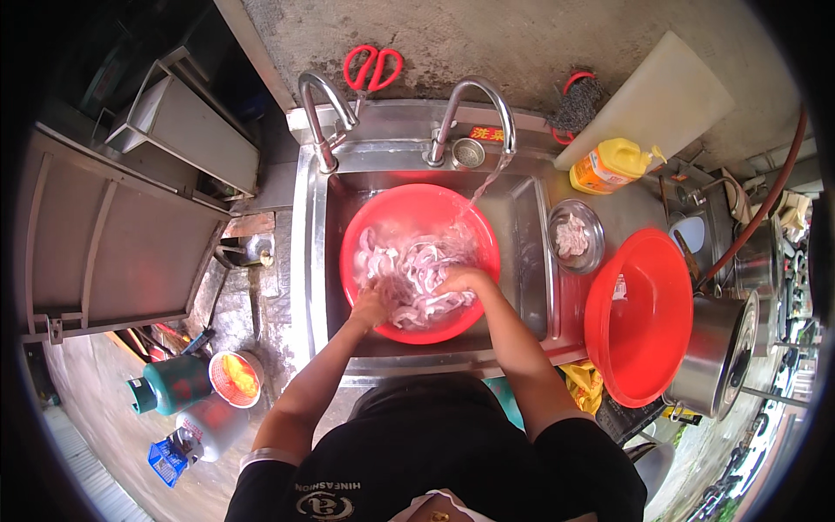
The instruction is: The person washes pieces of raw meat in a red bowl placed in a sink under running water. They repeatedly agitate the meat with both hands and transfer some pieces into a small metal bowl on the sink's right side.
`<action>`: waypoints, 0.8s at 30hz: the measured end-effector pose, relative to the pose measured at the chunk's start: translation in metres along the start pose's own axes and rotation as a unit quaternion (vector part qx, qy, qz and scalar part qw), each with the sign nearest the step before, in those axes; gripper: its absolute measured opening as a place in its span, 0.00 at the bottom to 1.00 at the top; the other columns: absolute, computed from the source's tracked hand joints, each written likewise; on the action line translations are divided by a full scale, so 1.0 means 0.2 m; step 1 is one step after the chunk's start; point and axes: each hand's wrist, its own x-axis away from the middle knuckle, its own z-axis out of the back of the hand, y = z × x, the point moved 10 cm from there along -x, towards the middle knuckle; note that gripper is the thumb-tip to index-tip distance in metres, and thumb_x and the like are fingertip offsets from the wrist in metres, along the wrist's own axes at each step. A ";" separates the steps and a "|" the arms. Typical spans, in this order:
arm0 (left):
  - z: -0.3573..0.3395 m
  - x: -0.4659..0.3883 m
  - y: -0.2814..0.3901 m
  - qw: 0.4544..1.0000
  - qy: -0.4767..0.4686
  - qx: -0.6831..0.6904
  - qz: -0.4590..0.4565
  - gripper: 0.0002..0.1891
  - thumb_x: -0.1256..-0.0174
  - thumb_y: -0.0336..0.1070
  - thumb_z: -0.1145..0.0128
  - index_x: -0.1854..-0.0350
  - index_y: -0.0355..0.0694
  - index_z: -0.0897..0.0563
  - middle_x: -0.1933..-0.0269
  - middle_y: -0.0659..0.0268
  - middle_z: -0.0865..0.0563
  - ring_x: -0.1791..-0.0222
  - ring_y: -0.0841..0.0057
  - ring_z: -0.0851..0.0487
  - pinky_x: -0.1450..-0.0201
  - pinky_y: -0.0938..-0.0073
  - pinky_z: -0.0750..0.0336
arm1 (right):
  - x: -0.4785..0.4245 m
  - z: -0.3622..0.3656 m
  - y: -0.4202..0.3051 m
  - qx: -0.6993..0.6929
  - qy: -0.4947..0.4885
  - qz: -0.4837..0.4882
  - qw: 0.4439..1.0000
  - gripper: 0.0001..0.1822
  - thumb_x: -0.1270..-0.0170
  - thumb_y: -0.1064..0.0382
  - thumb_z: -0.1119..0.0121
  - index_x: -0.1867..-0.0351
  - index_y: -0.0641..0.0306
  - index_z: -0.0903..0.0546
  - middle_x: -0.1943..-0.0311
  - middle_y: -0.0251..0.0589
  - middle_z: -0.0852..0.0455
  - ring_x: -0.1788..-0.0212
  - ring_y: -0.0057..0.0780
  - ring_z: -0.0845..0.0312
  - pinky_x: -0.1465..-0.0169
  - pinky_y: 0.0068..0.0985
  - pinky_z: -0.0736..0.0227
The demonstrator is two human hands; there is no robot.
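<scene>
A round red plastic basin [417, 336] sits in the stainless steel sink [531, 261], holding water and many pale pink strips of raw meat [424, 261] that look like intestine. My left hand [373, 305] dips into the basin's near left side, its fingers blurred and partly hidden by strips and splashing water. At the right side, my right hand [460, 279] reaches among the strips, fingers down in them. Whether either hand grips a strip is unclear. From the right-hand faucet [483, 85], a stream of water falls into the basin's far right side.
Right of the sink stand a small metal bowl with raw meat [575, 236], a tilted red basin [642, 320] and a lidded steel pot [711, 352]. Behind are a yellow detergent jug [610, 166], a leaning cutting board [659, 98] and red-handled scissors [372, 68]. Gas cylinders [176, 385] stand on the left floor.
</scene>
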 end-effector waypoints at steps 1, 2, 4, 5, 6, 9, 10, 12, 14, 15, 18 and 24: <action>-0.02 0.00 0.02 1.000 -0.012 -0.019 -0.017 0.34 0.39 0.55 0.49 0.31 0.48 0.40 0.32 0.56 0.37 0.29 0.59 0.44 0.29 0.61 0.45 | 0.01 0.10 -0.05 0.048 0.023 -0.023 0.998 0.24 0.50 0.49 0.37 0.55 0.62 0.19 0.58 0.52 0.16 0.55 0.37 0.20 0.54 0.35 0.26; -0.03 0.00 0.05 0.998 -0.023 -0.038 -0.034 0.34 0.39 0.55 0.49 0.31 0.48 0.39 0.31 0.57 0.37 0.29 0.59 0.45 0.29 0.60 0.46 | 0.01 0.19 -0.11 0.097 0.045 -0.044 0.993 0.23 0.50 0.50 0.37 0.56 0.62 0.18 0.58 0.53 0.16 0.54 0.39 0.20 0.53 0.35 0.26; -0.14 -0.02 0.06 0.989 -0.036 -0.130 -0.064 0.30 0.40 0.53 0.49 0.34 0.52 0.35 0.30 0.60 0.39 0.29 0.58 0.45 0.30 0.55 0.46 | 0.08 0.44 -0.32 0.059 0.153 -0.048 0.985 0.19 0.47 0.52 0.41 0.57 0.61 0.18 0.59 0.56 0.17 0.53 0.42 0.20 0.50 0.37 0.28; -0.23 -0.02 0.01 0.990 -0.055 -0.121 -0.056 0.29 0.40 0.53 0.49 0.35 0.53 0.33 0.30 0.60 0.39 0.29 0.58 0.45 0.30 0.54 0.45 | 0.00 0.49 -0.33 0.007 0.182 -0.025 0.983 0.20 0.45 0.51 0.42 0.55 0.61 0.19 0.57 0.55 0.18 0.52 0.42 0.20 0.49 0.36 0.28; -0.26 0.00 0.04 0.988 -0.079 -0.116 -0.058 0.28 0.40 0.53 0.50 0.36 0.55 0.32 0.31 0.61 0.38 0.30 0.57 0.45 0.31 0.54 0.45 | -0.08 0.54 -0.28 -0.050 0.216 -0.011 0.975 0.22 0.43 0.49 0.43 0.53 0.62 0.21 0.55 0.54 0.18 0.51 0.42 0.21 0.48 0.35 0.29; -0.22 0.11 0.16 0.990 -0.101 -0.090 -0.036 0.23 0.40 0.53 0.50 0.42 0.58 0.26 0.32 0.61 0.37 0.31 0.51 0.44 0.33 0.51 0.43 | -0.35 0.58 -0.16 -0.084 0.228 -0.038 0.969 0.28 0.38 0.46 0.47 0.45 0.65 0.26 0.47 0.55 0.22 0.44 0.43 0.25 0.42 0.33 0.32; -0.21 0.14 0.19 0.990 -0.101 -0.091 -0.032 0.23 0.40 0.53 0.50 0.42 0.57 0.26 0.32 0.61 0.36 0.31 0.51 0.44 0.34 0.51 0.42 | -0.43 0.54 -0.11 -0.072 0.199 -0.058 0.976 0.34 0.35 0.40 0.52 0.39 0.68 0.32 0.41 0.56 0.28 0.37 0.44 0.33 0.36 0.31 0.39; -0.25 0.14 0.15 0.995 -0.040 -0.068 -0.060 0.21 0.39 0.52 0.51 0.45 0.55 0.24 0.35 0.60 0.33 0.34 0.47 0.41 0.35 0.50 0.40 | -0.55 0.44 -0.05 -0.128 0.190 -0.057 0.972 0.36 0.35 0.38 0.54 0.37 0.66 0.34 0.39 0.53 0.29 0.36 0.43 0.34 0.35 0.32 0.40; -0.31 0.09 0.07 0.996 0.009 -0.046 -0.079 0.20 0.39 0.51 0.51 0.46 0.52 0.23 0.37 0.57 0.31 0.36 0.47 0.37 0.35 0.51 0.39 | -0.60 0.31 -0.06 -0.213 0.158 -0.010 0.964 0.37 0.35 0.36 0.55 0.35 0.64 0.35 0.38 0.50 0.30 0.35 0.41 0.36 0.35 0.32 0.41; -0.33 0.08 0.04 0.995 0.033 -0.035 -0.089 0.20 0.39 0.50 0.50 0.46 0.51 0.23 0.38 0.56 0.29 0.37 0.47 0.36 0.35 0.51 0.39 | -0.59 0.23 -0.09 -0.269 0.132 0.033 0.953 0.38 0.36 0.35 0.55 0.34 0.62 0.36 0.37 0.48 0.30 0.34 0.40 0.37 0.34 0.33 0.42; -0.22 0.08 0.06 0.995 0.038 -0.015 -0.093 0.21 0.40 0.48 0.48 0.46 0.48 0.24 0.41 0.51 0.27 0.40 0.49 0.31 0.37 0.54 0.35 | -0.36 0.16 -0.21 -0.327 0.033 -0.044 0.943 0.42 0.38 0.31 0.55 0.32 0.58 0.39 0.33 0.42 0.38 0.31 0.33 0.45 0.31 0.31 0.49; -0.19 0.00 0.02 0.999 0.008 0.013 -0.040 0.23 0.36 0.53 0.51 0.43 0.47 0.26 0.43 0.50 0.26 0.41 0.54 0.29 0.38 0.56 0.34 | -0.27 0.05 -0.05 -0.662 -0.046 -0.064 0.745 0.23 0.34 0.47 0.47 0.43 0.55 0.24 0.50 0.36 0.19 0.51 0.26 0.23 0.46 0.32 0.27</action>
